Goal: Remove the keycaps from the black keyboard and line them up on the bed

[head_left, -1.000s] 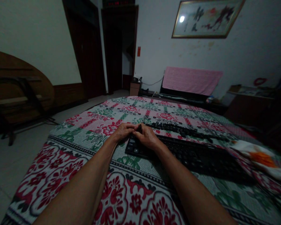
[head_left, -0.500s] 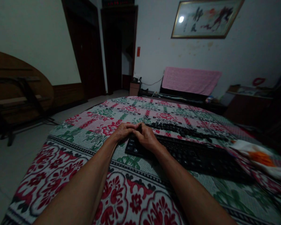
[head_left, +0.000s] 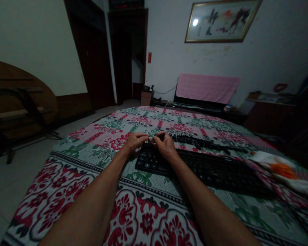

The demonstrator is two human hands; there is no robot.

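Back wall (head_left: 166, 20): 1 gold-framed painting (head_left: 222, 22), glare spot (head_left: 195, 22) on its left side; 1 red paper strip (head_left: 149, 57) beside the dark doorway (head_left: 120, 51). Below painting: pink towel (head_left: 206, 87) draped over a black object (head_left: 184, 101). Left: round wooden tabletop (head_left: 10, 73) on edge, dark legs (head_left: 32, 105) outward. Floral cloth (head_left: 181, 127) spreads across foreground; white-and-orange bundle (head_left: 282, 169) lies on it, right.

Dim pale wall (head_left: 166, 58), framed picture (head_left: 222, 22), dark doorway (head_left: 124, 58)
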